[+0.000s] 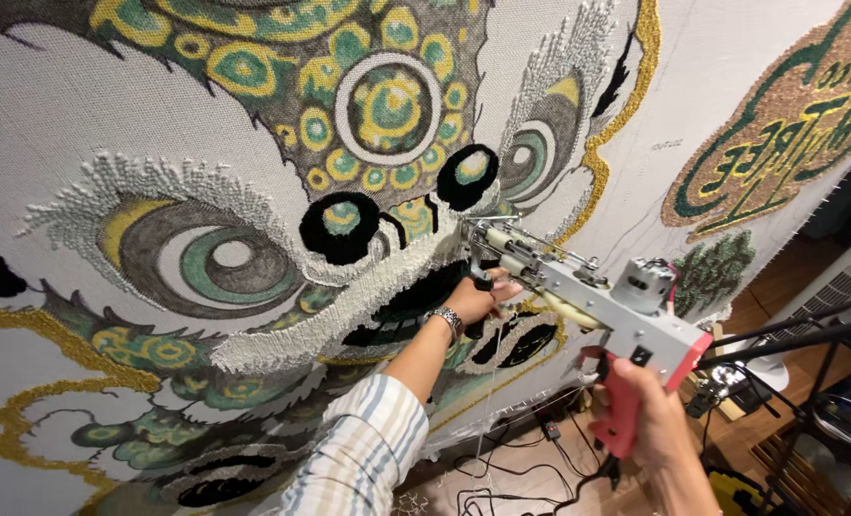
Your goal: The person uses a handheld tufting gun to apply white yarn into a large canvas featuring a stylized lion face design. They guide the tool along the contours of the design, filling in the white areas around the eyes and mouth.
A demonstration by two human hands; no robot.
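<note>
Tufting gun: one grey metal tufting gun (578,287) with a red handle, its needle end pressed against the cloth, right of the black nostril patches.
Right hand: the right hand (650,420) has its grip wrapped tight around the red handle, below the gun's body.
Left hand: the left hand (473,298) has its grip closed on the gun's front handle, right under the needle end; one metal wristwatch (447,320) on that wrist, striped sleeve (363,449) behind it.
Cloth: one big stretched backing cloth (53,134) fills the view behind the gun, tufted with a lion-like face.
Eyes: two large ringed eyes, one left of the gun, one just above it.
Nostrils: two black round patches, up-left of the needle end.
Motor: one silver motor (643,285) sitting on top of the gun.
Cables: black cables (502,468) on the wooden floor below the gun; count unclear.
</note>
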